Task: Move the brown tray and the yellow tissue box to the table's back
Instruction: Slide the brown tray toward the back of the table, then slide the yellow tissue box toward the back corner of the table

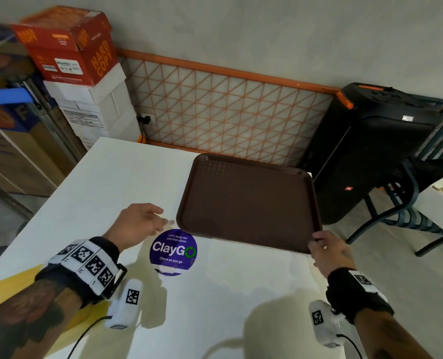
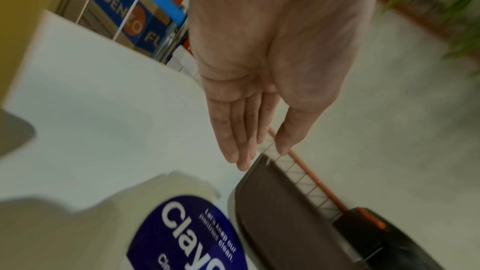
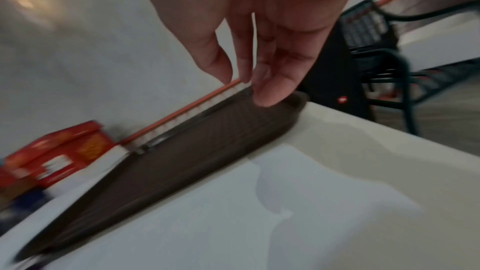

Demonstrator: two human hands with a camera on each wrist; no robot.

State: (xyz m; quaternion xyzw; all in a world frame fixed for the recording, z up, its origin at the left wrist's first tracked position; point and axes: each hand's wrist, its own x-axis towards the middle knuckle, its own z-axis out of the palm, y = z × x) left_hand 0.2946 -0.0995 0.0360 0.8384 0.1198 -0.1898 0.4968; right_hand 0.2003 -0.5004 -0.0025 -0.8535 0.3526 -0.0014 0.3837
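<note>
The brown tray [image 1: 248, 200] lies flat at the back right of the white table [image 1: 127, 182], and it also shows in the left wrist view [image 2: 280, 213] and the right wrist view [image 3: 182, 151]. My left hand [image 1: 160, 218] hovers open just left of the tray's near-left corner, with its fingers [image 2: 233, 130] straight and holding nothing. My right hand [image 1: 319, 242] is at the tray's near-right corner, its fingers [image 3: 272, 89] relaxed and its fingertips at the rim. A yellow tissue box [image 1: 10, 283] shows at the near left, mostly hidden behind my left forearm. It is a yellow blur [image 2: 23, 7] in the left wrist view.
A round purple ClayGo sticker [image 1: 173, 251] is on the table in front of the tray. Behind the table stands an orange-framed mesh panel [image 1: 228, 110] against the wall. A black speaker [image 1: 365, 151] and a dark chair [image 1: 407, 211] stand to the right, and stacked boxes [image 1: 70, 47] to the back left.
</note>
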